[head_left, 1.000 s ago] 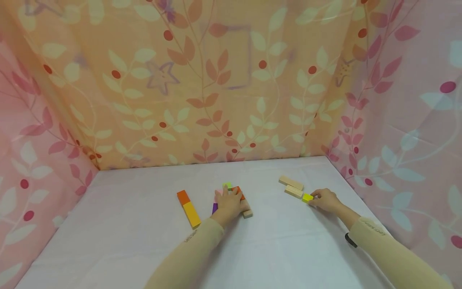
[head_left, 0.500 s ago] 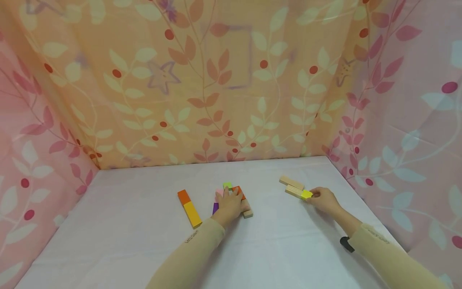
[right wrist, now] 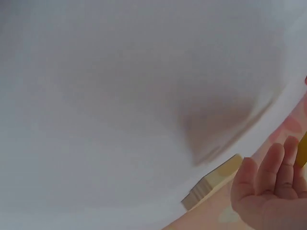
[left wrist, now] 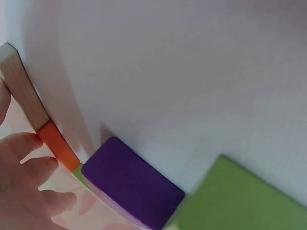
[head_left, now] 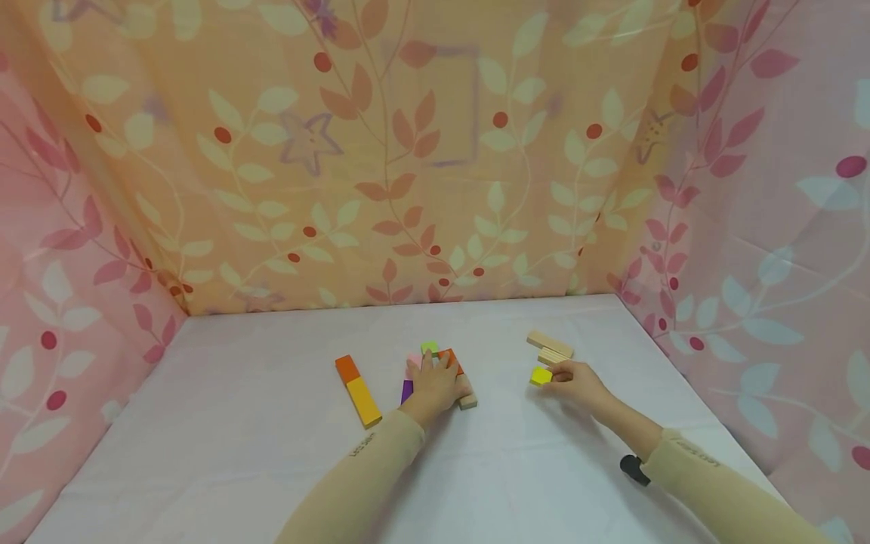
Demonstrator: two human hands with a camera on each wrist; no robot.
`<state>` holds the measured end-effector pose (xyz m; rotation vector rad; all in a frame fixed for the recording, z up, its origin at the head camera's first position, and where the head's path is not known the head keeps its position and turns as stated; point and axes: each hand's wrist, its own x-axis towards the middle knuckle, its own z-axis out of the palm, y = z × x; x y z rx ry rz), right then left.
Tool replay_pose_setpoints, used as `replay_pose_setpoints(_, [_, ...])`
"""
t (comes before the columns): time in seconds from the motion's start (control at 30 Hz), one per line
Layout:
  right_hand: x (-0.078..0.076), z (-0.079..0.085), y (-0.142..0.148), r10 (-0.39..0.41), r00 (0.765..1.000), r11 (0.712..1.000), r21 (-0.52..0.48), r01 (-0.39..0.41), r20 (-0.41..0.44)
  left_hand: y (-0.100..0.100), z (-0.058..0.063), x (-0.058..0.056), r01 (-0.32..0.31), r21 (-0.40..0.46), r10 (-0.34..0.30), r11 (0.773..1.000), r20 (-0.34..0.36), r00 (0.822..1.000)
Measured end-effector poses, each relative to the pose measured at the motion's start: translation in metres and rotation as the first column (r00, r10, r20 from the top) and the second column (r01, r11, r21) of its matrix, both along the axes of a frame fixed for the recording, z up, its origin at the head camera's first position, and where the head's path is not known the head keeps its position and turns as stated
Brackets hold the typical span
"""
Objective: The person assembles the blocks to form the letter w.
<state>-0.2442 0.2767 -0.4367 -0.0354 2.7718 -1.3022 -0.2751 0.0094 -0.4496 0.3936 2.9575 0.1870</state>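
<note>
My right hand [head_left: 578, 387] pinches a small yellow block [head_left: 541, 376] between thumb and fingers, over the table in front of two plain wooden pieces. Only an edge of that yellow block [right wrist: 302, 152] shows in the right wrist view. My left hand [head_left: 435, 390] lies with spread fingers over a group of blocks. Around it show a light green block [head_left: 430, 347], an orange-red block [head_left: 450, 360], a pink block [head_left: 413, 366], a purple block [head_left: 406, 391] and a plain wooden block [head_left: 467, 399]. A large green block [left wrist: 247, 201] appears beside the purple one in the left wrist view; my hand hides the group's middle.
A smooth wooden block [head_left: 550, 344] and a ridged wooden block [head_left: 554, 356] lie side by side at the right. Left of the group, an orange block [head_left: 347, 368] and a yellow-orange block [head_left: 364, 402] form a line. Patterned curtains [head_left: 381, 151] enclose the white table [head_left: 204, 438].
My right hand has carried the yellow block leftward, from beside the ridged block's right end to in front of its left end. My left hand stays over the group.
</note>
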Motion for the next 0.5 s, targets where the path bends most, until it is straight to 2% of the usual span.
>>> replay_pose_setpoints(0.23, [0.004, -0.004, -0.021, 0.142, 0.990, 0.988, -0.055, -0.142, 0.001, 0.000, 0.002, 0.003, -0.006, 0.028, 0.005, 1.000, 0.022, 1.000])
replay_pose_setpoints(0.37, [0.001, -0.010, -0.028, 0.217, 0.976, 0.976, -0.032, -0.217, 0.009, 0.000, 0.001, 0.004, -0.016, 0.030, 0.015, 0.999, 0.021, 1.000])
replay_pose_setpoints(0.5, [-0.003, -0.016, -0.034, 0.310, 0.951, 0.951, 0.014, -0.310, 0.001, 0.001, 0.000, 0.005, -0.026, 0.024, 0.026, 0.999, 0.021, 0.999])
